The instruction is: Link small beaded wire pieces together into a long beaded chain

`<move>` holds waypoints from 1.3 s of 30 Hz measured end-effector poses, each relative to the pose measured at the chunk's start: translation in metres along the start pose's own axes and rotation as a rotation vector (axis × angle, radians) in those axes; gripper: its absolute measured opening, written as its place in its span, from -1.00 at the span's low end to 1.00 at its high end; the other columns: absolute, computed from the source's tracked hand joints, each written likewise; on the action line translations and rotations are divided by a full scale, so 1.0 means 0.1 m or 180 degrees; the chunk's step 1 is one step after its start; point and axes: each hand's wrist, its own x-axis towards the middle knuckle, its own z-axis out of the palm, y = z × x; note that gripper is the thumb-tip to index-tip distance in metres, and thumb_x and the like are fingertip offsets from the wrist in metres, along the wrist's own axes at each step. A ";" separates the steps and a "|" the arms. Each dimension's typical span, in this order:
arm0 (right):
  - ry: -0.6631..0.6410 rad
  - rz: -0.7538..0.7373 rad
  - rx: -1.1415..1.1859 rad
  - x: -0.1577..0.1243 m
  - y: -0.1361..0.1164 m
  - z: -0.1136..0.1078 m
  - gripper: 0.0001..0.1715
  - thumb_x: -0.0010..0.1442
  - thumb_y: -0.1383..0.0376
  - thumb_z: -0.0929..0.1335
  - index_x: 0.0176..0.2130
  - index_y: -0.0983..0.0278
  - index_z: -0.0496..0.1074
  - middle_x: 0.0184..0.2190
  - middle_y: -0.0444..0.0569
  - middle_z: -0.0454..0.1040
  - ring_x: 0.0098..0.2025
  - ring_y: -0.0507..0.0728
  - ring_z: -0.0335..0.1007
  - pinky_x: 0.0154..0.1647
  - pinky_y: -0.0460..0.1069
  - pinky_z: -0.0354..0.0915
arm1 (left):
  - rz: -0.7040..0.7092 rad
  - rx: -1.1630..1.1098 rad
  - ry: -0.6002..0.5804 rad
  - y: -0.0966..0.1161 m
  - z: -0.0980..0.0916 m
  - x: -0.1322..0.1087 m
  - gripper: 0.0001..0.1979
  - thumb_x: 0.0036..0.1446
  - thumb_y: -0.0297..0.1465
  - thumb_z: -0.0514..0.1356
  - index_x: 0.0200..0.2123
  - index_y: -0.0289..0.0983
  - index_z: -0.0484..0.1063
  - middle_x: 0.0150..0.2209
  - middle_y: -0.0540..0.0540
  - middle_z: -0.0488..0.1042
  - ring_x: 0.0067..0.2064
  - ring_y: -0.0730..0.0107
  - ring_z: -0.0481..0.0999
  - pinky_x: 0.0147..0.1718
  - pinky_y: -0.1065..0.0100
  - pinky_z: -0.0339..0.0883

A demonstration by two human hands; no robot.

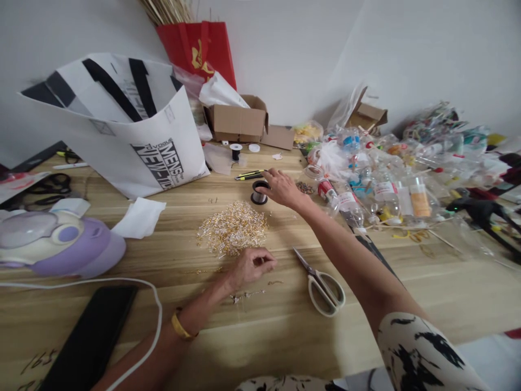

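A pale wall [285,54] is seen beyond the worktop [443,288], whose right side is crowded with plastic bottles [385,193]. The dark-rimmed spool [259,196], set between the bead pile [232,228] and the back edge, is partly covered by the right hand [281,187], its fingers spread; whether it is gripped cannot be told. The left hand [252,267] is curled nearer the front edge (anything pinched is hidden). The near left corner is cut off.
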 end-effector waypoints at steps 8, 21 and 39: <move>-0.1058 -0.0269 0.2348 -0.91 -0.27 -0.13 -0.55 0.06 0.53 0.21 -0.07 0.32 0.42 -0.24 -0.06 0.53 -0.51 -0.06 0.36 -0.42 -0.12 0.27 | 0.0147 0.0071 0.0771 -0.07 -0.01 0.04 -0.84 0.08 -0.40 0.19 -0.45 -0.36 0.51 -0.51 -0.07 0.50 -0.48 0.46 0.43 -0.46 0.46 0.27; -0.0668 0.0439 0.2933 -1.47 -0.37 0.10 -0.82 0.14 0.27 0.35 -0.30 0.35 0.48 -0.54 -0.12 0.44 -0.52 -0.02 0.29 -0.49 -0.14 0.19 | 0.0060 0.0016 0.1075 -0.03 -0.02 0.03 -0.85 0.10 -0.38 0.21 -0.42 -0.33 0.53 -0.52 -0.04 0.50 -0.48 0.47 0.42 -0.47 0.48 0.28; -0.0288 -0.0103 0.1897 -1.58 -0.37 0.02 -0.87 0.19 0.44 0.28 -0.34 0.31 0.42 -0.46 -0.09 0.43 -0.46 0.00 0.30 -0.41 -0.12 0.19 | 0.0025 0.0110 0.0851 -0.03 -0.04 0.02 -0.82 0.12 -0.36 0.18 -0.45 -0.32 0.48 -0.47 -0.05 0.49 -0.42 0.44 0.43 -0.42 0.45 0.28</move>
